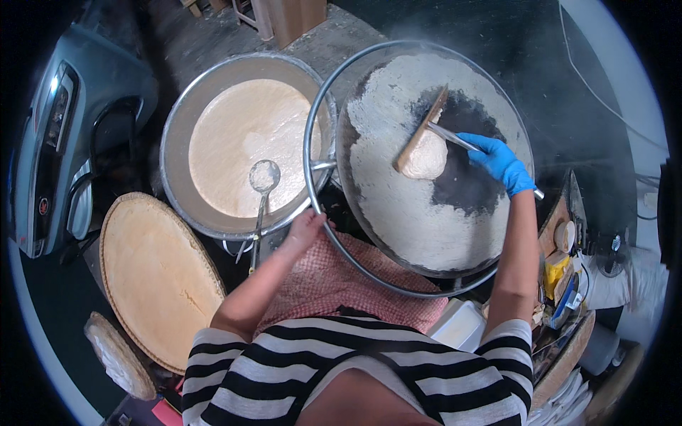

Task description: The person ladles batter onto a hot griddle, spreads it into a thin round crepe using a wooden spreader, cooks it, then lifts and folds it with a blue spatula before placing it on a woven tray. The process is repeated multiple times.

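The right hand [501, 163], in a blue glove, is closed around the metal handle [455, 140] of a wooden spreader [420, 132], its grip tight on the shaft near the middle of the handle's length. The spreader's flat blade rests tilted on the griddle [398, 213], a big round dark plate, and a mound of pale batter [428, 156] sits against the blade's lower edge. Thin batter already coats most of the griddle in a wide whitish ring, while a dark bare patch [465, 181] shows just below the spreader, next to the gloved hand. A metal hoop [312, 135] circles the griddle's rim. The bare left hand [305, 228] rests on this hoop at its near-left side, fingers curled over it; how firmly the grip closes cannot be told. Just left of the griddle stands a wide metal basin [177, 142] of cream-coloured batter, with a ladle [263, 186] leaning in it, bowl up and handle toward the person. Further left and nearer lies a round woven tray [121, 213] bearing a flat tan flatbread [156, 277]. A pink checked cloth [334, 280] lies over the person's lap below the griddle, and striped sleeves frame the lower edge of the view.
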Motion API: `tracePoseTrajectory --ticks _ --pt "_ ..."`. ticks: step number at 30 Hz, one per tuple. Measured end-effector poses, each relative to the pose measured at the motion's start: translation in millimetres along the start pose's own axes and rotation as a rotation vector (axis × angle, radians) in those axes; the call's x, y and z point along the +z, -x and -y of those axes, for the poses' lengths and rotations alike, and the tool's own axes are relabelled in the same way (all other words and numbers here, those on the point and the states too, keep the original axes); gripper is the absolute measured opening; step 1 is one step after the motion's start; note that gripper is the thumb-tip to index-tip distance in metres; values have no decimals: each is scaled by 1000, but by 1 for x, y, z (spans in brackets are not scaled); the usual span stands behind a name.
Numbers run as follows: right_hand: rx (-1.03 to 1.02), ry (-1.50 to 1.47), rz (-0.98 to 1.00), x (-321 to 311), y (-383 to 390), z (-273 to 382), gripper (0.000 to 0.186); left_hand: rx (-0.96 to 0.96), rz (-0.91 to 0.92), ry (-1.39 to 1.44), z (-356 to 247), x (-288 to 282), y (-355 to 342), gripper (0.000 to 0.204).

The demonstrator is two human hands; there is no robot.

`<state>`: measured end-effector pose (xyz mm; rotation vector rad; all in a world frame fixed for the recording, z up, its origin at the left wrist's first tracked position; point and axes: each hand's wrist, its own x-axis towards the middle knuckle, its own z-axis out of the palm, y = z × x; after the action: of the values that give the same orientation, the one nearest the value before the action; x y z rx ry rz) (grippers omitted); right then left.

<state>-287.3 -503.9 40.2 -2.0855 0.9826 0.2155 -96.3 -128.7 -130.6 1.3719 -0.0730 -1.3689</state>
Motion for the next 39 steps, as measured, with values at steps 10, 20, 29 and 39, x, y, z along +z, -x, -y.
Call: tracePoseTrajectory --ticks 10,20,29,39 --pt "-60 360 -338 66 49 21 38 94 -95 -36 -19 -8 4 26" --pt "25 275 -569 104 54 15 35 65 -107 -406 23 22 32 32" --pt "30 287 -627 98 54 15 37 -29 -162 -85 69 58 53 24" --pt "80 251 -520 103 85 8 36 53 -90 -181 -8 -1 -16 20"
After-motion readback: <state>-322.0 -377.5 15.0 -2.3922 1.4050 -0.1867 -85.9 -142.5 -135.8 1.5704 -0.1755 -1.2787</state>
